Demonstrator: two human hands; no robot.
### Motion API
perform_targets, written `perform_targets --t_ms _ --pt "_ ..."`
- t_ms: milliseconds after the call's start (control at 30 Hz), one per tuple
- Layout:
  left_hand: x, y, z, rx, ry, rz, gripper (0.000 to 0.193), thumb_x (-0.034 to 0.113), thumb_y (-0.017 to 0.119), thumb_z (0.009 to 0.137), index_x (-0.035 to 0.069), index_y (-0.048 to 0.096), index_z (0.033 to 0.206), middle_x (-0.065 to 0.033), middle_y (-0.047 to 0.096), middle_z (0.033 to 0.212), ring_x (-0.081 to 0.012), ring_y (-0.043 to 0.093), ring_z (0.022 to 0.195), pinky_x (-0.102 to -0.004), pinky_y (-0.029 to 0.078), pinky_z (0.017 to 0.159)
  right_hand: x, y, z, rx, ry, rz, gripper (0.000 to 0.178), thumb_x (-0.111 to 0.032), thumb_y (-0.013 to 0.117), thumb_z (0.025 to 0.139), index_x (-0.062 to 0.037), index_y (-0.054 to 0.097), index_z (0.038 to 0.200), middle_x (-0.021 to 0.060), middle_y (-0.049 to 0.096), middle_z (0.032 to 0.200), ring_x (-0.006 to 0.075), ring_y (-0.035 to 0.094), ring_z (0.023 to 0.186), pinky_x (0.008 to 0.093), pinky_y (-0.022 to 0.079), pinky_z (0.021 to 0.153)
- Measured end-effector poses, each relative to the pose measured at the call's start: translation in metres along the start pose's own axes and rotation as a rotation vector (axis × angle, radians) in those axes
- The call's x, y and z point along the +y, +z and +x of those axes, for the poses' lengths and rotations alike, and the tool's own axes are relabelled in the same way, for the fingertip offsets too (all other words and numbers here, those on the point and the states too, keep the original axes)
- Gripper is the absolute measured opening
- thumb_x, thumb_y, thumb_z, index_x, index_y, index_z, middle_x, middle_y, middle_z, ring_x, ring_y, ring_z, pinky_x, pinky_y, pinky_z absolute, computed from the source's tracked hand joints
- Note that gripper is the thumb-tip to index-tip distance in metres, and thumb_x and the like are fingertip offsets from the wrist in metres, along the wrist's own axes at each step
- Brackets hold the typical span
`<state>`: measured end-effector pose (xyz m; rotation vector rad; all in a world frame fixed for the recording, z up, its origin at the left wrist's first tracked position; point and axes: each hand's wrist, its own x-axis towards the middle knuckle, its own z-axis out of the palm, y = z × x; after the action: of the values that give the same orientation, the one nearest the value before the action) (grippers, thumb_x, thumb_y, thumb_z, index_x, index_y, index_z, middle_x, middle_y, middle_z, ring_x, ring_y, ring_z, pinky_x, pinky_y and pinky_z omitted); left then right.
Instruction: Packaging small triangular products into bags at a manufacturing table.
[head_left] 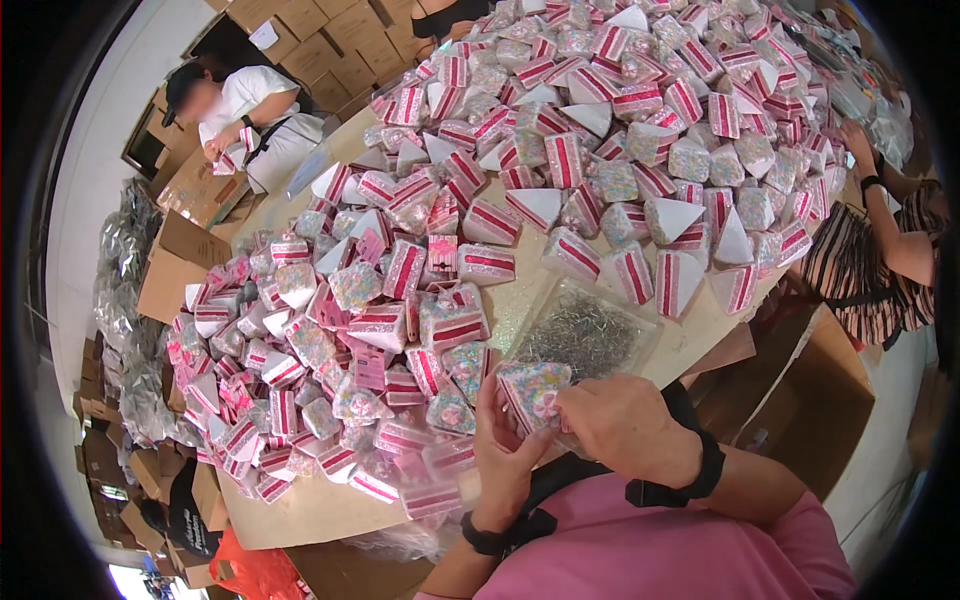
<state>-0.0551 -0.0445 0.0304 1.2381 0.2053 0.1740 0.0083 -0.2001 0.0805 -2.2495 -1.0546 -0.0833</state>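
A cake-slice-shaped ornament [532, 384] with a pastel sprinkle-covered top and a pinkish swirl near one corner is held up in front of me at the table's near edge. The fingers and thumb of my left hand [503, 462] are wrapped round its side. My right hand [632, 425] is closed in a pinch against the ornament's right corner, beside the swirl. Whatever its fingertips grip is hidden. Just beyond both hands lies a clear plastic tray [648, 345] with a heap of thin silvery metal pieces [580, 330], too fine to tell apart.
Similar slices, white with red stripes, form a large pile [640, 130] at the far side and another pile [330, 370] at left, mixed with pink cards [370, 372]. Two people [245, 110] [885, 230] work at the table's far left and right. An open cardboard box [800, 380] stands at right.
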Motion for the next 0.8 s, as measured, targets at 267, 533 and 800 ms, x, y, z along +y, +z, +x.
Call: perform_targets --t_ms 267,533,800 --pt "-0.004 0.001 -0.002 0.039 0.111 0.119 0.091 -0.007 0.067 0.074 0.000 0.011 0.145 -0.0162 0.031 0.142 -0.0254 0.039 0.128 -0.0381 0.036 0.106 -0.001 0.004 0.001 0.030 0.032 -0.040 0.014 -0.012 0.063 0.075 -0.0046 0.054 0.082 0.0109 0.060 0.069 0.0310 0.062 0.061 0.0405 0.049 0.055" --pt "0.001 0.009 -0.004 0.085 0.191 0.302 0.091 -0.005 0.067 0.075 0.001 0.009 0.145 -0.0169 0.033 0.140 -0.0270 0.039 0.128 -0.0393 0.034 0.106 0.000 0.011 0.000 0.067 0.030 0.002 0.016 -0.012 0.063 0.075 -0.0039 0.054 0.086 0.0117 0.060 0.069 0.0309 0.061 0.061 0.0401 0.049 0.055" --pt "-0.001 0.006 -0.006 0.172 0.294 0.462 0.091 -0.001 0.070 0.074 -0.003 0.011 0.144 -0.0198 0.037 0.134 -0.0269 0.044 0.121 -0.0356 0.039 0.099 0.000 0.019 0.000 0.081 0.080 0.032 0.011 -0.010 0.060 0.076 -0.0050 0.055 0.085 0.0104 0.056 0.070 0.0299 0.059 0.064 0.0395 0.046 0.055"
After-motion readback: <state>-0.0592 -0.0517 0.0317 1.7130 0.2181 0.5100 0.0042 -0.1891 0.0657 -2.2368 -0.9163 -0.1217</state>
